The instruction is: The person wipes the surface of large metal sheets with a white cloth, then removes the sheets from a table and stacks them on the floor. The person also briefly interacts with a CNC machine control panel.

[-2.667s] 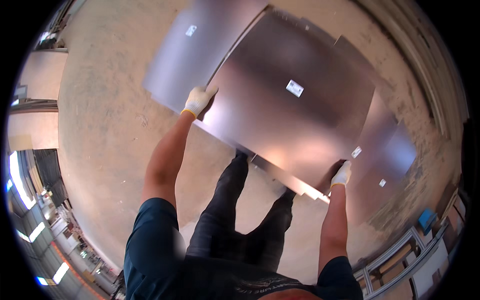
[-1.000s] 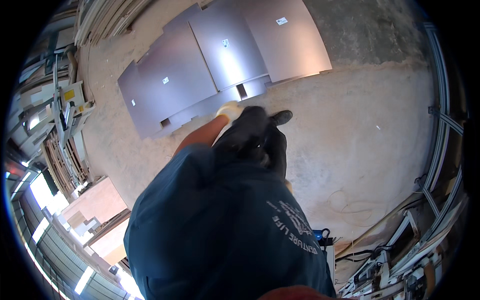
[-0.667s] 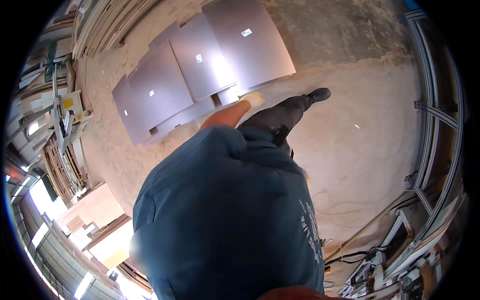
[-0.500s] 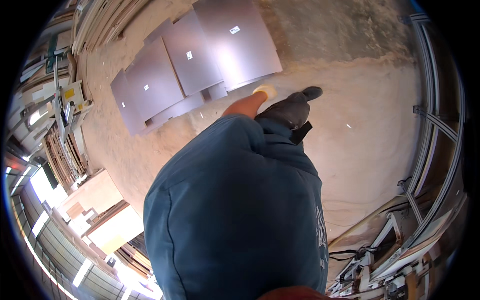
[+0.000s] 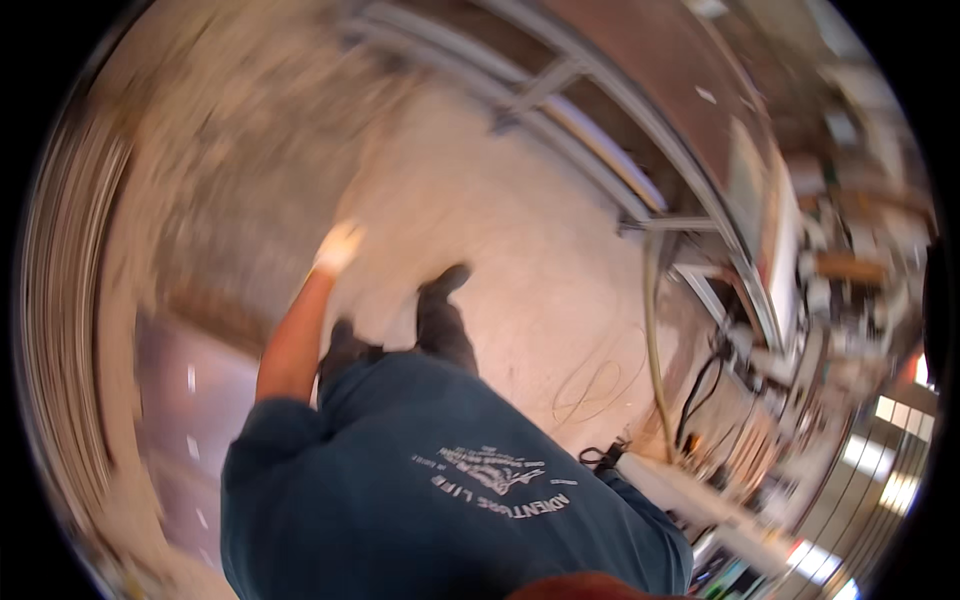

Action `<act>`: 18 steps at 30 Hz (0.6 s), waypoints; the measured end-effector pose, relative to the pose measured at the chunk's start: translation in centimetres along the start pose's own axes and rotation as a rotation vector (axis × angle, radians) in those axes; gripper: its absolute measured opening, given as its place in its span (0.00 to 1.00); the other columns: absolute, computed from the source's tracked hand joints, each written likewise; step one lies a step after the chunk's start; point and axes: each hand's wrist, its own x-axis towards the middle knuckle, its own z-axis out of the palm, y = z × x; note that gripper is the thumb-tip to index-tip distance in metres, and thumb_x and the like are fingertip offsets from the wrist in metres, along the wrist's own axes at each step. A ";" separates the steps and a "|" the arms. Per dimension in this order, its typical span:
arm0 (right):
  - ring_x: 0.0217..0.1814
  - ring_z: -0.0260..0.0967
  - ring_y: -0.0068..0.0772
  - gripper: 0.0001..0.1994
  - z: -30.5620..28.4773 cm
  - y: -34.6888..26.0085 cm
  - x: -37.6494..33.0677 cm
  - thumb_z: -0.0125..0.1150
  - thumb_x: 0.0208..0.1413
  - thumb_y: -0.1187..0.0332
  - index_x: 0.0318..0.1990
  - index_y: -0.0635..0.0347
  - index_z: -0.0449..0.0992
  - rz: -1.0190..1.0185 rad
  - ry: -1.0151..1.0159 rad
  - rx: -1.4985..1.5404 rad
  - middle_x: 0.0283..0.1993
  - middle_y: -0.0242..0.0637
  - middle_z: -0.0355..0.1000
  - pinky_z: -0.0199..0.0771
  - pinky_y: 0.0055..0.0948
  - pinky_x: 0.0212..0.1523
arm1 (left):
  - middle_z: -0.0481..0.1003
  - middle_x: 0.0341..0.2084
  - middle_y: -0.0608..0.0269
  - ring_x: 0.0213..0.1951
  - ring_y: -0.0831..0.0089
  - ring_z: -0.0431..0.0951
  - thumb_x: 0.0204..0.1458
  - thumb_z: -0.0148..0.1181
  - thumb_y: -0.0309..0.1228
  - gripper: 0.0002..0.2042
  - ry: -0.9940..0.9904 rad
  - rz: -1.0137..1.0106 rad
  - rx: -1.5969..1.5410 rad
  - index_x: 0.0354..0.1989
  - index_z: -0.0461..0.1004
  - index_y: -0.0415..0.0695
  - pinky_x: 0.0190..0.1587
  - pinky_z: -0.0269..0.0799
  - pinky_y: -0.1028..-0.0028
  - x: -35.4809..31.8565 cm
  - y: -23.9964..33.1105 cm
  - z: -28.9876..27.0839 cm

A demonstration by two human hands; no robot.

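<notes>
My left hand (image 5: 342, 245), in a pale glove, swings out ahead on a bare forearm, above the concrete floor (image 5: 490, 200). Motion smears its fingers, so their position is unclear, and nothing held shows in it. The dark shoes below me are mid-stride, one (image 5: 445, 285) ahead of the other. On the right side only my dark sleeve (image 5: 645, 515) shows; my right hand is out of sight. Flat brown-grey panels (image 5: 190, 400) with small white labels lie on the floor at the lower left.
A long grey metal frame table (image 5: 640, 110) with a brown sheet on it runs along the upper right. A hose (image 5: 655, 350) and black cables (image 5: 700, 385) trail down at the right. Stacked boards (image 5: 70, 300) stand at the far left.
My body and view have turned to the right. The panels have shifted from ahead to the lower left, and the metal frame now stands ahead. My left arm shows more fully.
</notes>
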 end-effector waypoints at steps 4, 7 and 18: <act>0.52 0.78 0.40 0.20 -6.4 -0.4 1.6 0.54 0.61 0.67 0.61 0.60 0.73 -0.050 0.094 0.090 0.57 0.44 0.76 0.77 0.39 0.51 | 0.73 0.57 0.37 0.60 0.44 0.73 0.61 0.49 0.45 0.26 -0.237 -0.371 0.388 0.60 0.73 0.37 0.63 0.68 0.54 -1.4 0.8 3.6; 0.53 0.78 0.40 0.21 -15.0 -1.9 4.0 0.54 0.61 0.66 0.61 0.59 0.73 -0.154 0.167 -0.003 0.57 0.44 0.76 0.77 0.40 0.51 | 0.74 0.58 0.45 0.61 0.51 0.74 0.55 0.56 0.48 0.27 -0.543 -0.432 0.649 0.54 0.79 0.39 0.62 0.69 0.58 -1.3 -0.6 6.8; 0.39 0.81 0.39 0.26 -48.2 -10.0 7.5 0.53 0.61 0.68 0.68 0.58 0.65 -0.030 0.444 0.765 0.58 0.46 0.75 0.81 0.36 0.42 | 0.81 0.40 0.49 0.40 0.63 0.82 0.60 0.60 0.38 0.19 -0.339 -0.270 -0.372 0.53 0.77 0.37 0.44 0.79 0.63 25.5 28.9 19.8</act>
